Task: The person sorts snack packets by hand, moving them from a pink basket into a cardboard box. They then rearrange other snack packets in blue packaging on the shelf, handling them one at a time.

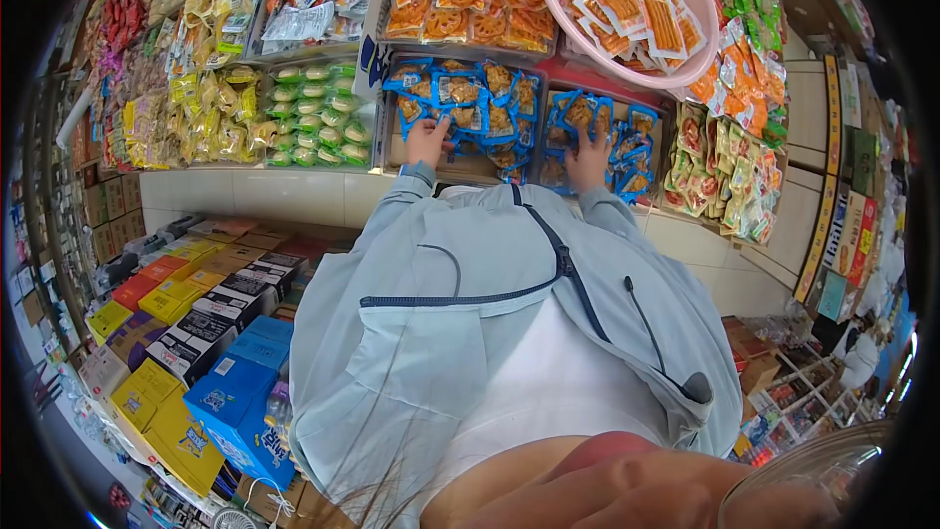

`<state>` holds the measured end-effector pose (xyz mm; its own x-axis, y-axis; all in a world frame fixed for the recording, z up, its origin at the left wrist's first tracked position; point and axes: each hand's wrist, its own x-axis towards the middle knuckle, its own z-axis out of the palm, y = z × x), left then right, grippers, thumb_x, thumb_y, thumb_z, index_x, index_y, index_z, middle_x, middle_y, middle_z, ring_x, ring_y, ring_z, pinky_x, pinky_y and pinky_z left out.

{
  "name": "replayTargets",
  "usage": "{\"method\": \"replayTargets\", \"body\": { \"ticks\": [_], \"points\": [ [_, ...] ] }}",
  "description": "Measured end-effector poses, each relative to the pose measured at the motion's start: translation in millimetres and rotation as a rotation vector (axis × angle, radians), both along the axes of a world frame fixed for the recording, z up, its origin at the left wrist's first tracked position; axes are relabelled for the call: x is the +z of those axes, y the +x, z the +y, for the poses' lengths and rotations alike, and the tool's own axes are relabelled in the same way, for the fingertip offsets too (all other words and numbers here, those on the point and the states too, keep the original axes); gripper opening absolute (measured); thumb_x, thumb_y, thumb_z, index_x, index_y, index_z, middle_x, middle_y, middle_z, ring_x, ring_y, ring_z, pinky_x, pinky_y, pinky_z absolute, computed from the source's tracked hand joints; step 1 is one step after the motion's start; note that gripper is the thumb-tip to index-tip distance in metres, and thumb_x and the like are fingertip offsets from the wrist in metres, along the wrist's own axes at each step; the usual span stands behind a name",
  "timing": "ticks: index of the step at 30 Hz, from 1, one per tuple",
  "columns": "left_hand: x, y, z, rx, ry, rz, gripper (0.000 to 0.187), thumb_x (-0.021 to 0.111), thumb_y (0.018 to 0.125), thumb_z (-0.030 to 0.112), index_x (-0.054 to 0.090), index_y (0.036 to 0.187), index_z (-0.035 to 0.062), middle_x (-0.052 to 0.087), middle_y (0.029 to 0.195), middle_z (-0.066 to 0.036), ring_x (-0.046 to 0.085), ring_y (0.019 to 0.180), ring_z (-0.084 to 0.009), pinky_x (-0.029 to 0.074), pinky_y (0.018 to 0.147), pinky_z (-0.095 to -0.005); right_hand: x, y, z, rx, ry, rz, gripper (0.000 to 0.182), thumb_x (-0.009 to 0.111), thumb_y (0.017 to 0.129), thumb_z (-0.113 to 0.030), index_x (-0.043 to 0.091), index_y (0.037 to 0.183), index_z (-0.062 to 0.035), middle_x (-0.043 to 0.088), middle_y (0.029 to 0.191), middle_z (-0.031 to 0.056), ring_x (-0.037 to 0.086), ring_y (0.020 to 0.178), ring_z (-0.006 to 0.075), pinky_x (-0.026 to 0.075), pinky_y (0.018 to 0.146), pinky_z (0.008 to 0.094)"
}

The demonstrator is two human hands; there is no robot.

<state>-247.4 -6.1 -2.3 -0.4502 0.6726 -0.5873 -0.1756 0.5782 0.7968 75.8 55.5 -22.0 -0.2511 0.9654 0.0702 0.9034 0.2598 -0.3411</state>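
both hands were down among the blue-wrapped snack packets, so the step in hand looked like sorting or tidying that stock — not yet lifting anything clear. the left hand lay with fingers spread over the packets in the left blue bin, pressing on them rather than pinching one out. the right hand rested in the neighbouring bin of blue packets, fingers spread and slightly curled onto the heap; whether a packet was caught under them could not be told. both sleeves of the pale blue jacket reached forward over the shelf edge. a pink basin of orange packets sat just above the right bin, green packets lay to the left, and mixed packets to the right. next, judging from this, each hand would need to close on a definite packet — the loose, slippery wrappers would call for a firm pinch at an edge.
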Motion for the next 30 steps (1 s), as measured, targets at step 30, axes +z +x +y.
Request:
{"method": "replayTargets", "body": {
  "ticks": [30],
  "points": [
    [-19.2,26.9,-55.8,-0.867,0.175,0.923,0.025,0.059,0.083,0.021,0.066,0.105,0.0098,0.063,0.096,-0.011,0.061,0.089,-0.0326,0.049,0.075,-0.0444,24.1,30.7,-35.6,-0.131,0.110,-0.221,0.070,0.069,0.075,-0.018,0.042,0.139,-0.0144,0.046,0.132,0.0156,0.042,0.121,0.0387,0.037,0.093,0.0513]
  ]
}}
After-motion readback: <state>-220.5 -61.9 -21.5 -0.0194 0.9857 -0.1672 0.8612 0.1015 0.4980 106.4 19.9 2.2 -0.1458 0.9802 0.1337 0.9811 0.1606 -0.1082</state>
